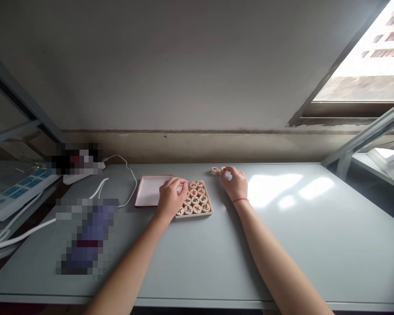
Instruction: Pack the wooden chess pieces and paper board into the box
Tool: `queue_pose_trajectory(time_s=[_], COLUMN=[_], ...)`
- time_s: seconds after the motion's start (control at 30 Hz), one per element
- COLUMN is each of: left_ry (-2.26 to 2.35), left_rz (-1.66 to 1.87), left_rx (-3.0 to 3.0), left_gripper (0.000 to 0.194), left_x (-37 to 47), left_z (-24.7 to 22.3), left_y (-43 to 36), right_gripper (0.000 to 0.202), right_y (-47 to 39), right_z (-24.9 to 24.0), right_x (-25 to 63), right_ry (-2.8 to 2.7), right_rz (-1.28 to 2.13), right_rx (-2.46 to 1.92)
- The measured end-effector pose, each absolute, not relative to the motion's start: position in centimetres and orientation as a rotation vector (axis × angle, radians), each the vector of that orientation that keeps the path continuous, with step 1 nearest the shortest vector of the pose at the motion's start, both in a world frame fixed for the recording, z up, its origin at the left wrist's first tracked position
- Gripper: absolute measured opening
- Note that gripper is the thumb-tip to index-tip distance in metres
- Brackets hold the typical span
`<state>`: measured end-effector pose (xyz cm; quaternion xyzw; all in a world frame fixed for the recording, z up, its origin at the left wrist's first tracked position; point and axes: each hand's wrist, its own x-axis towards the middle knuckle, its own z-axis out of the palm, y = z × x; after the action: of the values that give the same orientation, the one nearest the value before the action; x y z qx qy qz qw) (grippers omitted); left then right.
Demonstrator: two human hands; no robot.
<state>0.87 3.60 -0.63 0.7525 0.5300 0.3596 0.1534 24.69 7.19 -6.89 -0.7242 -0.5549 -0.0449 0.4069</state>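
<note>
A shallow box (211, 213) on the desk holds rows of round wooden pieces with red and black characters. My left hand (174, 195) is over the box's left side, its fingers closed near the pieces; whatever they grip is hidden. Behind and right of the box, my right hand (235, 183) has its fingers closed at a round piece (223, 169) near the desk's back edge. Another round piece (214, 170) with a red character lies just left of it. The box's lid (150, 191), white inside with a red rim, lies left of the box, partly behind my left hand.
A grey desk (197, 262) stands against the wall. To the left are a blurred purple object (93, 234), white cables (29, 232) and a power strip (19, 190). Metal frames rise at both sides, and a window (367, 65) is at the upper right.
</note>
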Motion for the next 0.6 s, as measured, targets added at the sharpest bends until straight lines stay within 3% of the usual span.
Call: queue_pose_trajectory(time_s=[0.6], left_ry=[1.646], left_rz=[0.949], left_rx=[2.355], left_gripper=[0.018], left_x=[0.5], left_z=[-1.7], left_y=[4.1], right_gripper=[0.022], right_y=[7.2], right_z=[-6.7], right_x=[24.4], right_ry=[-1.435], right_rz=[-0.078], right_rx=[-1.882])
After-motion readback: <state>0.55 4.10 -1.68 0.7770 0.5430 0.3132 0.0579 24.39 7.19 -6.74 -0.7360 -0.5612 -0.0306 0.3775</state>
